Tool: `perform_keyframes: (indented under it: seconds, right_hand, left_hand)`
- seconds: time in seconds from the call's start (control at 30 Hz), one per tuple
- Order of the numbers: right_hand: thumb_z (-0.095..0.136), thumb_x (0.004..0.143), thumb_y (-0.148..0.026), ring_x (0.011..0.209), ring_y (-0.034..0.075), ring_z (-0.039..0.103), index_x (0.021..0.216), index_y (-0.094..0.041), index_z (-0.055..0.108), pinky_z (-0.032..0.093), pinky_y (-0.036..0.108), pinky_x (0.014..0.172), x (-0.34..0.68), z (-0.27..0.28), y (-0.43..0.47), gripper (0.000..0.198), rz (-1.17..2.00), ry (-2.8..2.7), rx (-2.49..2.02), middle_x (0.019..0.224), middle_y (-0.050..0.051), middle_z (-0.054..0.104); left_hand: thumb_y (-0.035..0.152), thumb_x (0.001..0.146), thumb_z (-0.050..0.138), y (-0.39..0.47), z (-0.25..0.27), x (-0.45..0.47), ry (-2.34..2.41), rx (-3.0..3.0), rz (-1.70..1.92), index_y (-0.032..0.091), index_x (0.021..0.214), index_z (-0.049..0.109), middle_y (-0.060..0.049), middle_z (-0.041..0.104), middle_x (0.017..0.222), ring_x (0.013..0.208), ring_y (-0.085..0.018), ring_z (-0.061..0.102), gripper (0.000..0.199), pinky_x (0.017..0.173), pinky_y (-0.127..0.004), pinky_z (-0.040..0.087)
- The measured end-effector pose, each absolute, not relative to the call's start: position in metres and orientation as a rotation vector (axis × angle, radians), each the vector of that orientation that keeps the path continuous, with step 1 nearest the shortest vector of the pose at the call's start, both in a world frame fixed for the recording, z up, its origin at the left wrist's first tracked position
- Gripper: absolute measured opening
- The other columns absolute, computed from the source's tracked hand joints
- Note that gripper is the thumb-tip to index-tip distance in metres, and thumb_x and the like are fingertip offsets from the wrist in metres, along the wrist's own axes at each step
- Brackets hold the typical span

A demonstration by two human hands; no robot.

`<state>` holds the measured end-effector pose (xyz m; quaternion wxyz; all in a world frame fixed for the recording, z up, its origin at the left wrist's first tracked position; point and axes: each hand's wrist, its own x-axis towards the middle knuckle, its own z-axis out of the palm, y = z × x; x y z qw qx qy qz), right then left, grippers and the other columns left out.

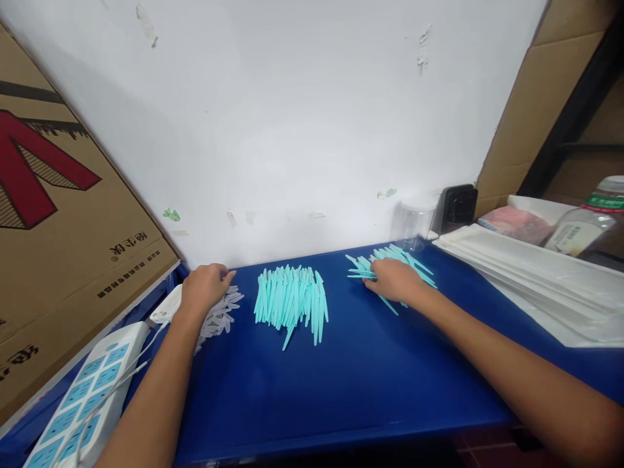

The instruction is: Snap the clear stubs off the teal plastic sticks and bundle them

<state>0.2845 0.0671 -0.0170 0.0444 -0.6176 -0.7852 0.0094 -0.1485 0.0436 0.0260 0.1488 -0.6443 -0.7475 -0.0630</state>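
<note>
The right hand (396, 281) is resting on a loose, fanned pile of teal sticks (413, 260), its fingers bending down among them; I cannot tell whether they are closing on any. The left hand (203, 287) is hovering over or touching a heap of translucent pieces (221, 318), its fingers curling, and whether they are gripping one I cannot tell. Between the hands, a denser teal bundle (291, 299) is lying on the blue tabletop (316, 390), a few sticks jutting towards the near edge. Beyond the right hand, a clear jar (416, 224) is standing near the wall (302, 130), and white sheets (541, 286) are lying rightward. Beside the left forearm, a power strip (92, 390) is sitting below a leaning carton (88, 214).
</note>
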Motion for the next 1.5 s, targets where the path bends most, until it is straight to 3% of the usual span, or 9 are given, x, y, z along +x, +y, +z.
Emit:
perform_keyframes:
  seconds: [0.2,0.37,0.57,0.73,0.83,0.97,1.07,1.33,1.5]
  right_hand:
    - [0.061,0.093,-0.042,0.090,0.033,0.069,0.094,-0.015,0.067,0.037,0.032,0.061,0.288,-0.013,0.067,0.027,0.062,-2.331,-1.922,0.095,0.018,0.072]
    - [0.052,0.098,-0.048,0.083,0.026,0.069,0.096,-0.017,0.067,0.038,0.030,0.059,0.275,-0.005,0.055,0.034,0.164,-2.315,-1.787,0.091,0.013,0.073]
    - [0.051,0.096,-0.059,0.069,0.022,0.066,0.082,-0.021,0.065,0.035,0.030,0.055,0.239,-0.016,0.024,0.044,0.339,-2.304,-1.502,0.074,0.006,0.070]
    - [0.058,0.088,-0.068,0.078,0.025,0.067,0.094,-0.019,0.066,0.036,0.030,0.056,0.214,-0.029,0.012,0.050,0.330,-2.320,-1.540,0.095,0.011,0.073]
    - [0.062,0.087,-0.059,0.082,0.025,0.068,0.098,-0.019,0.065,0.038,0.030,0.058,0.210,-0.030,0.013,0.042,0.394,-2.317,-1.553,0.100,0.011,0.073]
    - [0.065,0.085,-0.041,0.069,0.021,0.065,0.081,-0.021,0.061,0.032,0.029,0.051,0.217,-0.026,0.016,0.021,0.488,-2.334,-1.593,0.083,0.007,0.072]
    - [0.063,0.084,-0.032,0.060,0.019,0.062,0.072,-0.021,0.059,0.028,0.029,0.049,0.222,-0.024,0.017,0.018,0.510,-2.336,-1.624,0.071,0.006,0.069]
    - [0.062,0.084,-0.029,0.061,0.021,0.060,0.070,-0.020,0.056,0.025,0.030,0.051,0.231,-0.022,0.019,0.018,0.470,-2.325,-1.664,0.068,0.008,0.065]
    - [0.059,0.089,-0.033,0.068,0.022,0.062,0.088,-0.018,0.061,0.029,0.029,0.054,0.244,-0.017,0.030,0.015,0.493,-2.251,-1.639,0.080,0.009,0.069]
  left_hand:
    - [0.060,0.073,0.068,0.050,0.026,-0.177,-2.246,-2.280,-0.165,0.020,0.086,0.079,-0.007,0.075,0.079,0.072,-0.025,0.067,0.043,0.060,-0.029,0.041]
    - [0.061,0.060,0.075,0.053,0.016,-0.173,-2.337,-2.441,-0.127,0.020,0.081,0.077,-0.004,0.070,0.071,0.067,-0.023,0.064,0.046,0.057,-0.028,0.040]
    - [0.064,0.061,0.073,0.058,0.004,-0.170,-2.412,-2.489,-0.184,0.019,0.074,0.072,-0.006,0.073,0.072,0.069,-0.023,0.065,0.047,0.059,-0.029,0.043]
    - [0.065,0.061,0.073,0.064,-0.006,-0.174,-2.443,-2.474,-0.244,0.019,0.073,0.070,-0.007,0.074,0.074,0.072,-0.025,0.067,0.047,0.063,-0.030,0.045]
    - [0.062,0.061,0.073,0.065,-0.007,-0.175,-2.442,-2.469,-0.260,0.020,0.073,0.070,-0.007,0.075,0.074,0.072,-0.025,0.068,0.044,0.063,-0.030,0.046]
    - [0.054,0.065,0.072,0.064,-0.004,-0.174,-2.379,-2.494,-0.281,0.020,0.072,0.073,-0.007,0.076,0.073,0.070,-0.025,0.069,0.034,0.063,-0.030,0.048]
    - [0.048,0.065,0.071,0.064,-0.002,-0.172,-2.354,-2.488,-0.293,0.021,0.070,0.075,-0.007,0.077,0.071,0.071,-0.025,0.070,0.028,0.063,-0.029,0.048]
    - [0.039,0.068,0.068,0.064,-0.001,-0.170,-2.311,-2.441,-0.338,0.021,0.070,0.076,-0.008,0.077,0.073,0.074,-0.027,0.071,0.020,0.068,-0.031,0.049]
    - [0.048,0.073,0.071,0.056,0.012,-0.156,-2.288,-2.484,-0.484,0.018,0.088,0.081,-0.009,0.081,0.092,0.088,-0.029,0.072,0.035,0.078,-0.034,0.052]
